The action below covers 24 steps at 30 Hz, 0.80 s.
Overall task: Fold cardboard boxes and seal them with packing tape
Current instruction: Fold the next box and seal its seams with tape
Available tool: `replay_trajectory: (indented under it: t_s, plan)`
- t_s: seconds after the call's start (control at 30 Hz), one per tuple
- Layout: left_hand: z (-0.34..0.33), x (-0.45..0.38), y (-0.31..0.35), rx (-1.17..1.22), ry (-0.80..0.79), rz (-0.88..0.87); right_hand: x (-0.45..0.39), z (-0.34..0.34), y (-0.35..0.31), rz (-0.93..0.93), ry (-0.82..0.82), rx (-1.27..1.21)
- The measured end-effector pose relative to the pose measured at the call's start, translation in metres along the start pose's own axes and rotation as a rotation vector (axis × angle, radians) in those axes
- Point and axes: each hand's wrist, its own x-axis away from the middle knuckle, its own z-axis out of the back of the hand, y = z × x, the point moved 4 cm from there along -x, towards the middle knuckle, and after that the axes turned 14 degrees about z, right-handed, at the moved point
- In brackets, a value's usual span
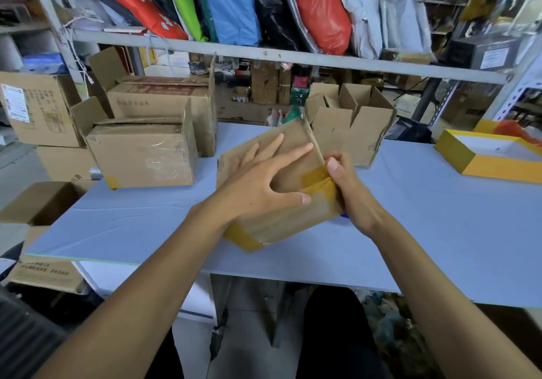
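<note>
Head view. Your left hand [264, 179] lies flat on the upper face of the cardboard box [275, 188], fingers straight and spread, thumb stretched toward the right edge. The box sits tilted over the middle of the light blue table [440, 217], its near corner low and its far end raised. Your right hand [349, 191] grips the box's right edge, fingers curled round it out of sight, thumb pointing up against the corner. A strip of yellow-brown packing tape [318, 183] wraps over that right edge just under your right thumb; a second patch of the same tape [242, 238] covers the near left corner.

Behind the box, to the right, open small boxes [352, 120] stand with flaps up. To the left, two larger closed cartons [143, 153] are stacked one behind the other on the table. A yellow tray-like lid [489, 155] rests at the far right. On the grey shelf [293, 56] above, coloured plastic bags [228, 3] lean in a row.
</note>
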Motion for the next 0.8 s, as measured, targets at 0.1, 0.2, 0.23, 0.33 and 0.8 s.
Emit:
replay_trajectory:
  t_s: [0.1,0.2,0.23,0.33,0.8]
  plan:
    - [-0.011,-0.005,-0.002,-0.202,-0.094,0.034,0.005,-0.006,0.020,-0.121,-0.004,-0.109]
    - [-0.030,-0.007,-0.010,-0.362,-0.158,0.038,0.011,-0.019,0.040,-0.130,-0.058,-0.102]
    - [-0.032,-0.006,-0.010,-0.376,-0.163,0.034,0.013,-0.022,0.045,-0.132,-0.063,-0.126]
    - [-0.026,-0.012,-0.010,-0.319,-0.157,0.114,0.014,-0.023,0.048,-0.121,-0.057,-0.149]
    - [-0.031,-0.056,-0.015,-0.353,-0.028,0.294,0.014,-0.023,0.051,-0.043,-0.053,-0.098]
